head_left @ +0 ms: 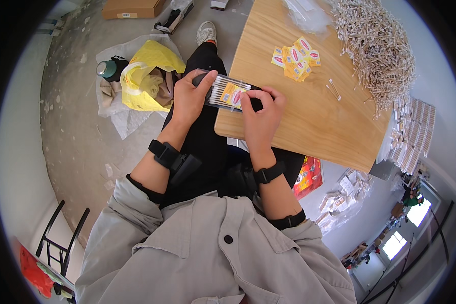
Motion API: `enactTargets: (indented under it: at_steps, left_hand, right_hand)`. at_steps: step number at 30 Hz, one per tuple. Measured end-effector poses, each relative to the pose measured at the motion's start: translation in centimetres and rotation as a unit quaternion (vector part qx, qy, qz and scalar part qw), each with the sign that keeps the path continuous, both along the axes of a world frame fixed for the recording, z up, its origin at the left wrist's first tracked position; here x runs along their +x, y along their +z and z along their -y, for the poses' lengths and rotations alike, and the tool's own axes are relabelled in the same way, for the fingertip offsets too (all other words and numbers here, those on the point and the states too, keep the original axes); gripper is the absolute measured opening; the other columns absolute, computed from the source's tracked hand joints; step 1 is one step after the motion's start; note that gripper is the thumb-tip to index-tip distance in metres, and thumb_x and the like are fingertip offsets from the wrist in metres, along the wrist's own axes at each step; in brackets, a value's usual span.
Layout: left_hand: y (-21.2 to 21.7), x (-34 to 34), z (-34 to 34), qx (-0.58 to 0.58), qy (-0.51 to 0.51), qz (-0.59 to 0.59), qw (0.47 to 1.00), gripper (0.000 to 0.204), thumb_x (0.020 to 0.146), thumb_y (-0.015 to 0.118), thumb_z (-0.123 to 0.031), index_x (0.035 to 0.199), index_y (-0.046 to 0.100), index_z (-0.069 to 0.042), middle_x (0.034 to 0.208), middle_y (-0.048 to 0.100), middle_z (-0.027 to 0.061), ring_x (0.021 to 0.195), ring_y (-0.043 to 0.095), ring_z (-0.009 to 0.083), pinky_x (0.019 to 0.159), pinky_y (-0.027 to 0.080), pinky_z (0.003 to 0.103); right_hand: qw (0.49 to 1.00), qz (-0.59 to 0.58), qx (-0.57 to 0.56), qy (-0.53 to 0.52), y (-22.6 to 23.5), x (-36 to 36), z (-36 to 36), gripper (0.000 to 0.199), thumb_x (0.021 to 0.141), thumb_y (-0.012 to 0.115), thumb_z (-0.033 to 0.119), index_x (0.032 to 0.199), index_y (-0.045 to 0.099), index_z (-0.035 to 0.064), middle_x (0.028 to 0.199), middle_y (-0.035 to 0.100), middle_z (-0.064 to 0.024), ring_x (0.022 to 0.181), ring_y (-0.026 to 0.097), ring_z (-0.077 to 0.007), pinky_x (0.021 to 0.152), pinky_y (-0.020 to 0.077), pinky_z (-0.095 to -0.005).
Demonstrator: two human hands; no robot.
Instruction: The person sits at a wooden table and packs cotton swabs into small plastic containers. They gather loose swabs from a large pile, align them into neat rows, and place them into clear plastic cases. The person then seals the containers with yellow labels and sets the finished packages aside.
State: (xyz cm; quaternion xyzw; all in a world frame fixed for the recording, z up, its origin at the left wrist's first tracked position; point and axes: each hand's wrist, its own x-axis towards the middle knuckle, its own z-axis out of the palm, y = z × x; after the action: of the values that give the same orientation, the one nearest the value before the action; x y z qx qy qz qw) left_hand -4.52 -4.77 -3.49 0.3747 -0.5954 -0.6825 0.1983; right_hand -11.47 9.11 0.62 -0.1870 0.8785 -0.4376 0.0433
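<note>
A clear flat pack of cotton swabs [217, 91] is held over my lap, beside the table's left edge. Its white-tipped swabs lie side by side, with a yellow label card [230, 94] on top. My left hand [189, 101] grips the pack's left end, thumb on the upper side. My right hand [263, 116] is closed in a pinch at the right end of the card, its thumb and index finger against it; whether they also grip the pack's edge is hidden. Farther along the table are a small pile of yellow label cards [295, 58] and a few loose swabs [334, 89].
The wooden table [273, 109] bears a large heap of loose swabs [375, 45] and clear plastic bags [309, 15]. Stacked swab packs [413, 134] stand beyond its right side. On the floor at left are a yellow bag [144, 91], a bottle [106, 68] and a cardboard box [131, 7].
</note>
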Motion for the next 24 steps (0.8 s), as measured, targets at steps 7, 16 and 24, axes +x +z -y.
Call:
enactTargets:
  at_steps: [7,16,24]
  left_hand:
    - [0.27,0.02,-0.07,0.006,-0.004,0.004,1.0,0.027,0.092,0.069,-0.025,0.088,0.069,0.002,0.073,0.067,0.0013,0.067,0.054,0.0036,0.062,0.045,0.022]
    - [0.51,0.45,0.53,0.023,-0.051,0.017,0.998,0.026,0.082,0.079,-0.023,0.089,0.07,0.0,0.078,0.068,0.0013,0.071,0.059,0.0048,0.066,0.048,0.021]
    - [0.35,0.39,0.49,0.078,-0.05,-0.021,0.995,0.021,0.08,0.081,-0.016,0.088,0.069,0.0,0.078,0.069,0.0,0.069,0.058,0.0033,0.064,0.047,0.02]
  right_hand:
    - [0.999,0.025,-0.016,-0.019,-0.33,-0.83,-0.5,0.01,0.076,0.074,0.009,0.081,0.066,0.0058,0.107,0.052,-0.0122,0.102,0.051,-0.0304,0.086,0.0438,-0.0378]
    - [0.999,-0.032,-0.002,-0.001,-0.5,-0.79,-0.62,0.01,0.074,0.075,0.008,0.079,0.066,0.0063,0.104,0.052,-0.0115,0.103,0.051,-0.03,0.088,0.042,-0.0389]
    - [0.999,-0.036,-0.004,-0.001,-0.99,-0.86,-0.66,0.01,0.073,0.075,0.007,0.078,0.066,0.0065,0.105,0.053,-0.012,0.104,0.05,-0.031,0.09,0.041,-0.0399]
